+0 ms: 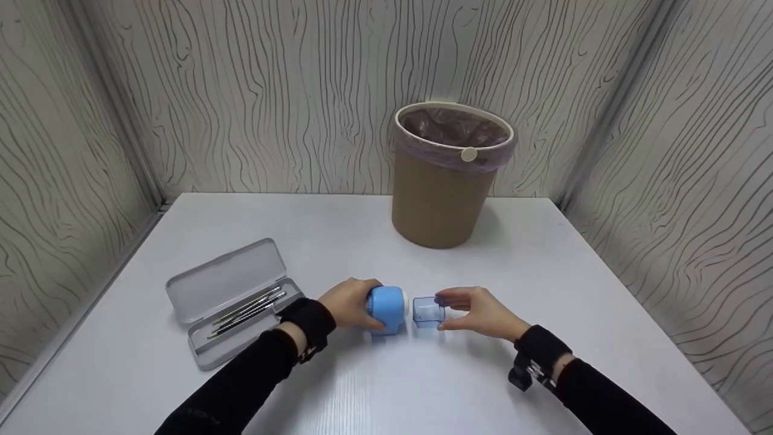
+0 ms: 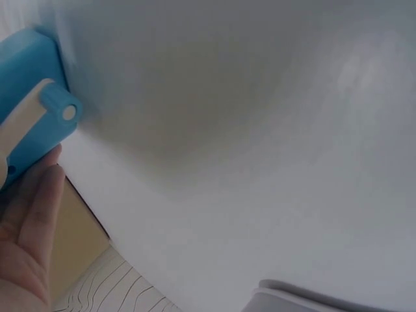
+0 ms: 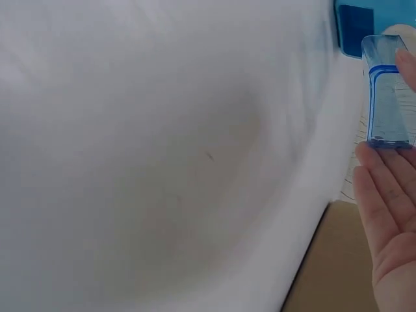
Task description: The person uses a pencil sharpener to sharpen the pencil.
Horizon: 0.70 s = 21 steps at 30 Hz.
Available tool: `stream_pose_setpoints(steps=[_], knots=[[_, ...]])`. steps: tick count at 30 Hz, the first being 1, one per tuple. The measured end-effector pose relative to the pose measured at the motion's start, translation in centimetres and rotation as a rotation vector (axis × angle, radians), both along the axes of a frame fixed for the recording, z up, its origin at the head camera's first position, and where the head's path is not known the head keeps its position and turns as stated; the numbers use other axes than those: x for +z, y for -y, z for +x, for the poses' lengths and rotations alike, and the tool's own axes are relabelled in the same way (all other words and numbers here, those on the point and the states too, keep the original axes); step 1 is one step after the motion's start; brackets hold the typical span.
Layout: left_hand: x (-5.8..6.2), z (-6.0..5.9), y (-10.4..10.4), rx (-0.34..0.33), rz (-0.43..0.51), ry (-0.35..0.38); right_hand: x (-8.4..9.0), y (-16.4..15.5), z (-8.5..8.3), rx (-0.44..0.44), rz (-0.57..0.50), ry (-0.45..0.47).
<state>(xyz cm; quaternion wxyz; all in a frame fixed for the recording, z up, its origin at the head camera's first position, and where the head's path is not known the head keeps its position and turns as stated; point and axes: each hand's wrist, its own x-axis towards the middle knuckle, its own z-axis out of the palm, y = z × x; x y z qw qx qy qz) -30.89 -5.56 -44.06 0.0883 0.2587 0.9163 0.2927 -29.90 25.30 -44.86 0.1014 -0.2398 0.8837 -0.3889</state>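
My left hand (image 1: 349, 303) grips a blue hand-crank pencil sharpener (image 1: 386, 304) low over the middle of the table. In the left wrist view its crank handle (image 2: 60, 104), cream with a blue knob, faces the camera. Just to the right, my right hand (image 1: 481, 312) pinches a clear blue shavings drawer (image 1: 426, 312) between thumb and fingers. The drawer is out of the sharpener, with a small gap between them in the head view. Dark bits lie at the drawer's end near the fingertips (image 3: 383, 156). A dark rectangular slot (image 3: 356, 30) shows in the sharpener's body.
An open grey pencil case (image 1: 226, 281) with several pencils (image 1: 250, 311) inside lies left of my left hand. At the back stands a brown waste bin (image 1: 438, 205) with a plastic liner. Patterned walls (image 1: 290, 103) enclose the white table (image 1: 338, 229) at the back and sides.
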Motion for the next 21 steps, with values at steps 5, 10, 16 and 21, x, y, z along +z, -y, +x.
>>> stream_pose_setpoints(steps=[5, 10, 16, 21], knots=[[0.0, 0.0, 0.0, 0.003, -0.001, -0.002, -1.4, 1.0, -0.2, 0.036, -0.014, 0.039], [-0.1, 0.0, -0.1, 0.006, -0.004, 0.005, -1.9, 1.7, -0.5, 0.043, -0.038, 0.079], [0.0, -0.1, -0.2, 0.006, -0.011, 0.005, -2.1, 2.1, -0.9, 0.058, -0.071, 0.129], [-0.1, -0.2, -0.1, 0.004, -0.022, -0.006, -2.3, 2.3, -1.2, 0.057, -0.090, 0.142]])
